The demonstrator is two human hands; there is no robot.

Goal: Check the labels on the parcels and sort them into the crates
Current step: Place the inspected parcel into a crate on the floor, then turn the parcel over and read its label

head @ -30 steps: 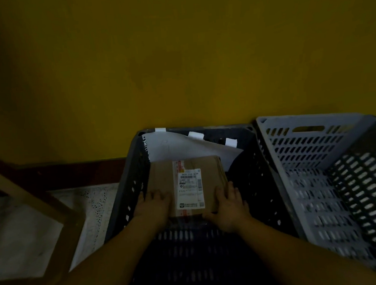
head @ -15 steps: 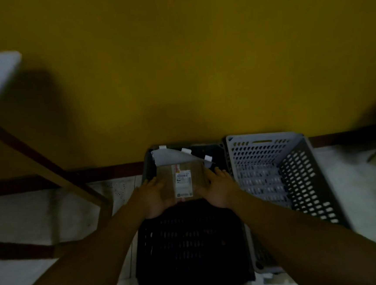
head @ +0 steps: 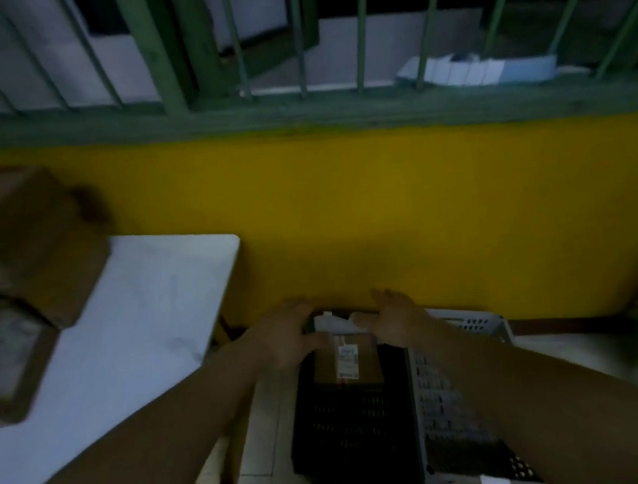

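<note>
A brown cardboard parcel (head: 362, 361) with a white label lies in the far end of the black crate (head: 349, 432) on the floor, on top of a white envelope (head: 332, 323). My left hand (head: 287, 333) hovers above the crate's left far corner, fingers spread and holding nothing. My right hand (head: 393, 320) hovers above the right far corner, fingers also spread and free. A grey crate (head: 471, 328) stands right of the black one, mostly behind my right forearm.
A white table (head: 132, 335) stands at the left, with brown cardboard boxes (head: 28, 248) stacked on its left part. A yellow wall (head: 424, 225) rises behind the crates, with green window bars (head: 331, 47) above it. The view is blurred.
Both hands have let go of the brown parcel and lifted off it; it now lies in the black crate. The view has risen, bringing the table and window into sight.
</note>
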